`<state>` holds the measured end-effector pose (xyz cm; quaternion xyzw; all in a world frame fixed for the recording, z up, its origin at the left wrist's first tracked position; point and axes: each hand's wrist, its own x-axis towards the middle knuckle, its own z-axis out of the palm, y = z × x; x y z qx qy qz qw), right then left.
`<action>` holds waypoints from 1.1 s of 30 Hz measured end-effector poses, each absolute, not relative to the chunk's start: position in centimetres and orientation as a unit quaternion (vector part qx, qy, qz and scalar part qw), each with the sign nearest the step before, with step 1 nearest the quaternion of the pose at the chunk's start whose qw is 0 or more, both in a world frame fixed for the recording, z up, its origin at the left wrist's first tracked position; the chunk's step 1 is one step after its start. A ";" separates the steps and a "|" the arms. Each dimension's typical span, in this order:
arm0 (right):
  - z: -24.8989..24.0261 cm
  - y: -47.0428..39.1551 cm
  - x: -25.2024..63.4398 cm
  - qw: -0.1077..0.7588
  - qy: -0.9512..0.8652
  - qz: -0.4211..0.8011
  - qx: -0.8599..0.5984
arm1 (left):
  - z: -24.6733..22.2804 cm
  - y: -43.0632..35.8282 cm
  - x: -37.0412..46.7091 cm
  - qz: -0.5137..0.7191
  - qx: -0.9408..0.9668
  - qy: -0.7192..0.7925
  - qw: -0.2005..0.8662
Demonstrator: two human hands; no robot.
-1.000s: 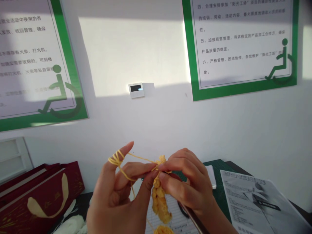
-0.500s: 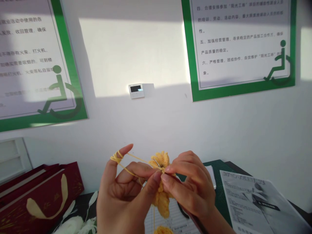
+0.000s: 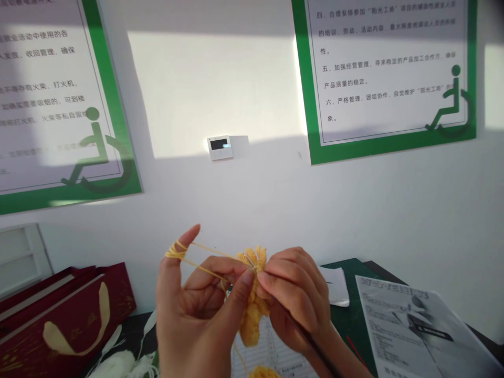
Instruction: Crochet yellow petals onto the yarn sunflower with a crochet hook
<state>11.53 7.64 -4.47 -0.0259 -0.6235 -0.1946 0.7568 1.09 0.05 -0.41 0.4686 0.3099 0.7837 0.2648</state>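
My left hand [image 3: 200, 310] pinches a yellow crocheted piece [image 3: 250, 320] between thumb and finger. Yellow yarn [image 3: 176, 251] is wound round its raised index finger and runs across to the piece. On the other side, my right hand [image 3: 297, 294] is closed on a thin hook, whose metal tip [image 3: 249, 261] shows at the top of the piece. The hook's dark handle [image 3: 311, 341] slants down to the right beneath that hand. Both hands nearly touch at the stitches.
A yellow yarn ball [image 3: 263, 372] and a lined sheet [image 3: 275, 344] lie below the hands. At left are dark red bags [image 3: 79, 315] and white yarn [image 3: 118, 363]. A green mat [image 3: 346, 320] and printed sheet [image 3: 425, 325] lie right, before the wall [image 3: 236, 199].
Both hands and the yellow piece have shifted slightly left. My right hand has turned, so the hook's dark handle shows more, and the piece looks narrower.
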 end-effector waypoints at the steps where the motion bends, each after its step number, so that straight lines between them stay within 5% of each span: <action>1: -4.4 7.5 11.6 0.748 -0.635 -0.194 -0.020 | -0.5 0.0 1.0 0.783 0.474 0.320 0.244; 11: -4.8 6.5 11.6 0.791 -0.558 0.249 -0.046 | -0.4 0.1 0.4 0.767 0.477 0.310 0.296; 16: -3.7 6.8 10.9 0.697 -0.484 0.529 -0.001 | 0.1 0.0 0.1 0.756 0.454 0.303 0.361; 20: -3.7 7.0 10.1 0.641 -0.431 0.632 0.064 | 0.0 -0.2 0.2 0.758 0.436 0.300 0.380; 24: -4.2 7.0 10.2 0.679 -0.483 0.549 0.058 | -0.1 -0.1 0.3 0.768 0.428 0.300 0.369; 29: -4.3 7.6 11.8 0.758 -0.652 0.033 0.004 | -0.3 -0.3 0.4 0.760 0.444 0.303 0.365; 33: -4.4 8.1 11.6 0.801 -0.598 -0.012 0.040 | -0.5 -0.2 0.1 0.704 0.427 0.299 0.483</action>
